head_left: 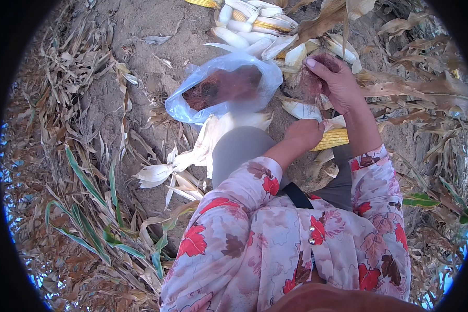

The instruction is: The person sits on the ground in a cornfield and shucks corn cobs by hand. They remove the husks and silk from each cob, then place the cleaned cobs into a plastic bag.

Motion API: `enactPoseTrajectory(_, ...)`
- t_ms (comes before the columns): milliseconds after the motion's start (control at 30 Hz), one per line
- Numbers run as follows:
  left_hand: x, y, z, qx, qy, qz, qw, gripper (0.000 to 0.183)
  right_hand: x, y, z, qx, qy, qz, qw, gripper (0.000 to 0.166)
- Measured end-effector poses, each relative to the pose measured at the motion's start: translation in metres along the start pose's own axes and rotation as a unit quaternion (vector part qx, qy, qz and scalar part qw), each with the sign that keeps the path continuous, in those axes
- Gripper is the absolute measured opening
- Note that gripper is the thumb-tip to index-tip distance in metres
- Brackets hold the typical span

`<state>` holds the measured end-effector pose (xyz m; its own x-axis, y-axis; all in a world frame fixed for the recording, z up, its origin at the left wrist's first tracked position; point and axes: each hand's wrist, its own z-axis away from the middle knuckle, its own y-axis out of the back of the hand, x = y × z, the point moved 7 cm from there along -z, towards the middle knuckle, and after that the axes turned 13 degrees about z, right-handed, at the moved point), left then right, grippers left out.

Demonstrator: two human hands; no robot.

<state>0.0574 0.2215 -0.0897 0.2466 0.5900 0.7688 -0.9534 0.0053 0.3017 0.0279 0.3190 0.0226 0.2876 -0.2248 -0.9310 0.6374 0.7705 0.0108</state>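
Reddish-brown dried corn silk (311, 82) hangs in a loose tuft from my right hand (341, 87), pinched between thumb and fingers. Lower and to the left, my left hand (305, 134) is curled beside a yellow ear of corn (331, 139) and a strip of pale husk (335, 123). Its fingertips are turned away, so what they pinch is hidden. Left of both hands, a clear plastic bag (271, 76) lies on the soil with its mouth spread, holding a dark red-brown mass of corn silk (230, 84).
Beyond the bag lies a heap of corn ears in pale husks (253, 35), some showing yellow kernels. Peeled husks (191, 156) lie beside my knee (243, 152). Dry corn stalks and leaves (425, 89) crowd the right side; leaf litter (74, 70) and green-edged leaves (85, 222) cover the left.
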Motion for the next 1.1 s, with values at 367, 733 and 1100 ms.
enactPoseTrajectory(367,-0.006,0.012,-0.005,0.030,-0.001,0.081,0.996,0.046,0.018,-0.045,-0.052,-0.037,0.127,0.297,0.946,0.059)
enactPoseTrajectory(733,-0.010,0.021,-0.015,0.102,-0.012,0.064,0.993,0.053,0.039,0.099,0.116,0.056,0.183,0.632,0.751,0.057)
enactPoseTrajectory(1100,0.031,0.067,0.038,0.284,-0.268,0.072,0.918,0.051,0.066,0.088,0.137,0.075,0.089,0.685,0.719,0.054)
